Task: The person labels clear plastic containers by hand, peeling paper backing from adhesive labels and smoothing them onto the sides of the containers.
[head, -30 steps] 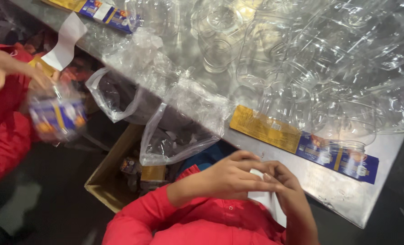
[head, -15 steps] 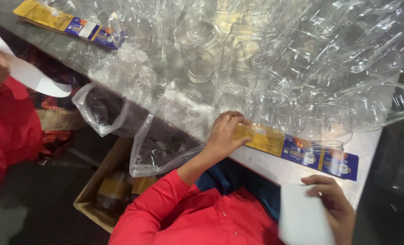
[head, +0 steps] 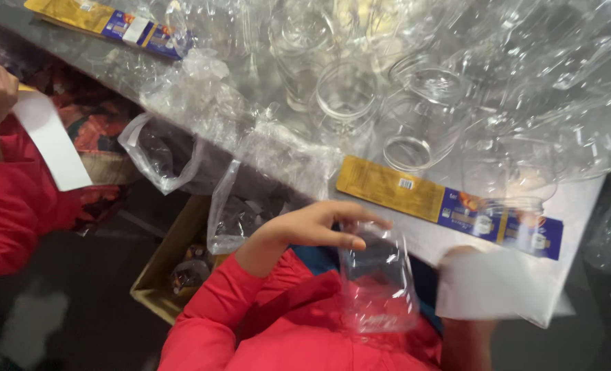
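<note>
The jar (head: 379, 282) sits at the table's (head: 580, 206) near edge, with the left hand (head: 312, 227) on its rim at 10 o'clock. The label (head: 449, 206) lies on the table at its 1 o'clock, more jars (head: 415, 130) behind. A box (head: 168, 275) stands on the floor at 9 o'clock.

Clear jars (head: 415, 117) crowding table (head: 580, 199); near edge free.

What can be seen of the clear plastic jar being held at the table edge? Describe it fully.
The clear plastic jar is see-through, thin-walled and empty, with no lid or label visible. It hangs in the air, just off the table's near edge and above the person's red sleeve, which shows through it. The left hand grips it at its upper end, fingers curled over the rim. It looks roughly upright, widening downward. The right hand, blurred beside it, holds a white sheet and does not clearly touch it.
</note>
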